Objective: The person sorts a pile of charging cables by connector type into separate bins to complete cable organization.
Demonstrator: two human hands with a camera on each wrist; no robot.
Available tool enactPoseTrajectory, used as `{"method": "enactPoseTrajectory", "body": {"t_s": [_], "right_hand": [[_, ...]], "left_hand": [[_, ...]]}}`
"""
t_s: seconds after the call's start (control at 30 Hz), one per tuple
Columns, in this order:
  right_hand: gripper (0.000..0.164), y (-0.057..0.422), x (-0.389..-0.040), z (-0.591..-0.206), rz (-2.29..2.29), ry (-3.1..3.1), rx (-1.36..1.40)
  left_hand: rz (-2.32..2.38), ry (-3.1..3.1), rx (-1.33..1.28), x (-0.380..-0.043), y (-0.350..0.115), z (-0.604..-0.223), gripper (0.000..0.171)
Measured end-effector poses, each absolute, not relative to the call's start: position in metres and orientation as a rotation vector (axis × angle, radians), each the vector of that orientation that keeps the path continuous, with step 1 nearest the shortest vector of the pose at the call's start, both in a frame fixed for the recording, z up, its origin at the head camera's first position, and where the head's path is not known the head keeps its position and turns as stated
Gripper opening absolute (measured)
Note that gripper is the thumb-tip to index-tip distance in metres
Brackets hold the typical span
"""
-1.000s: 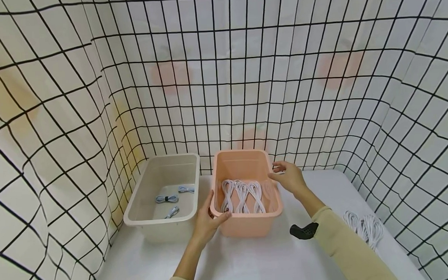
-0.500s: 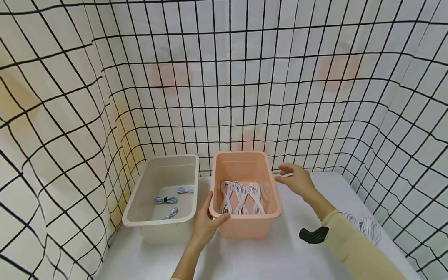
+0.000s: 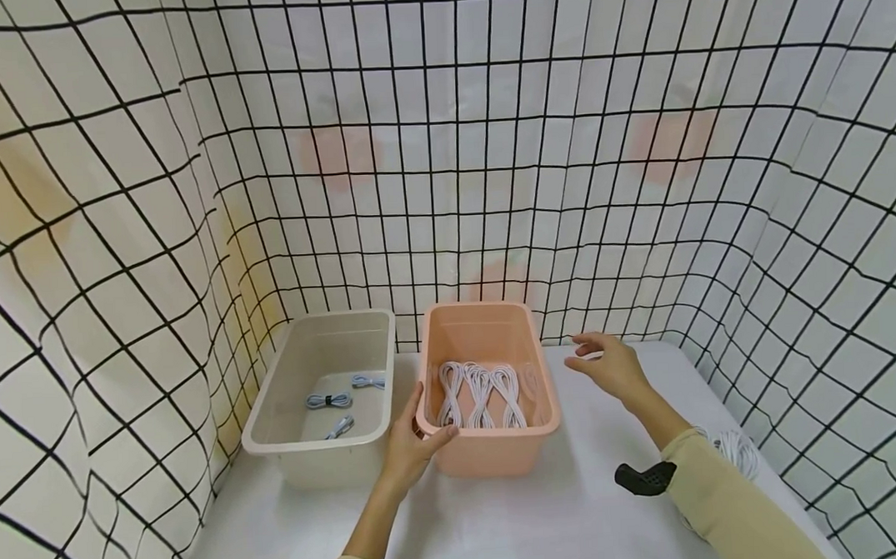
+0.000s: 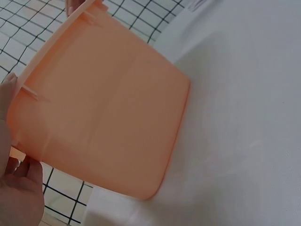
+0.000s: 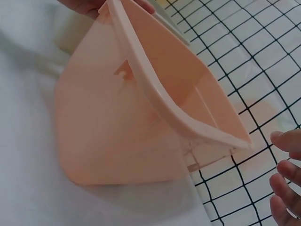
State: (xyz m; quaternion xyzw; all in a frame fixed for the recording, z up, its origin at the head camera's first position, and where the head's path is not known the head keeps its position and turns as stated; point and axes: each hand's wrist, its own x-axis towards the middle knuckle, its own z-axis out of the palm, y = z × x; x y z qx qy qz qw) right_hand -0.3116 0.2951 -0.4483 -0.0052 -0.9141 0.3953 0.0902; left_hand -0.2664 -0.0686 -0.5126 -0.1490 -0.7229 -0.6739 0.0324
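Observation:
My left hand (image 3: 408, 450) grips the near left corner of a peach plastic bin (image 3: 493, 454), thumb over the front rim and fingers along the left side. Inside the bin lie several white cable coils (image 3: 479, 395), side by side. My right hand (image 3: 613, 367) hovers to the right of the bin, apart from it, with loosely bent fingers holding nothing. In the left wrist view the left thumb and fingers touch the upper edge of the bin (image 4: 103, 108). The right wrist view shows a gap between the right fingers (image 5: 284, 183) and the bin (image 5: 113, 127).
A cream bin (image 3: 336, 461) stands left of the peach one, with blue-grey cable bundles (image 3: 329, 401) inside. More white cable coils (image 3: 737, 452) lie on the right of the white table (image 3: 534, 526), partly behind the right sleeve. Black netting (image 3: 459, 187) encloses the back and sides.
My right hand has drawn away from the right rim of the peach bin, moving rightward. The left hand keeps its grip, and the cable coils lie as before.

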Motion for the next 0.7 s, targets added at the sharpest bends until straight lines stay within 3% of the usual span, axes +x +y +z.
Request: {"method": "enactPoseTrajectory", "body": {"t_s": [0.7], "right_hand": [[0.050, 0.346, -0.279, -0.473, 1.074, -2.622, -0.097]], "left_hand": [[-2.062, -2.206, -0.441, -0.286, -0.065, -0.549, 0.100]]}}
